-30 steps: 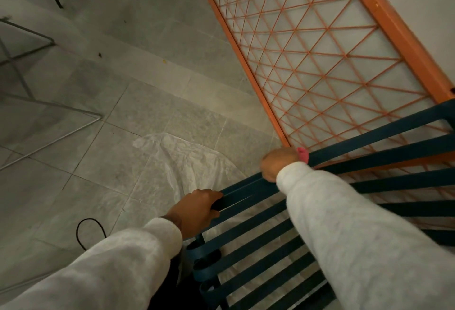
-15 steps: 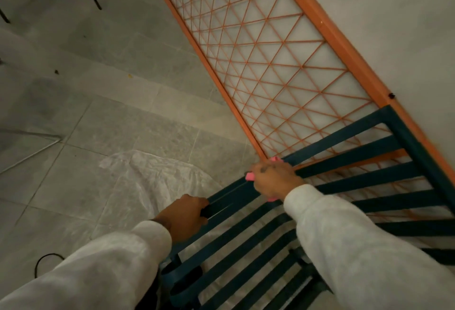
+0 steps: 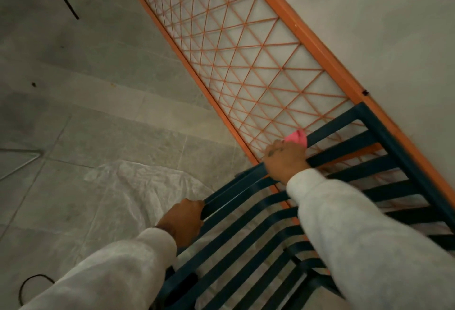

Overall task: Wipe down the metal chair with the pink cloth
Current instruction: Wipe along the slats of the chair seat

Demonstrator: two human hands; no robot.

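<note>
Chair (image 3: 384,137): dark slatted metal, tipped against an orange lattice panel (image 3: 246,58). Our right hand (image 3: 285,159) reaches forward, arm extended, fingers curled over the chair's upper slat, pressing the pink cloth (image 3: 298,137) to it; cloth shows just past the knuckles. Our left hand (image 3: 183,218), nearer us, is fisted around the chair's outer bar. White sheet (image 3: 138,194) on the floor left of the chair.

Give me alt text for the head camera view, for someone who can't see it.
Seen from above, a person's right hand presses a pink cloth onto a slat of a dark blue metal chair, while the left hand grips a slat at the chair's edge. An orange lattice panel leans against the wall behind, and a clear plastic sheet lies on the grey tiled floor.
</note>
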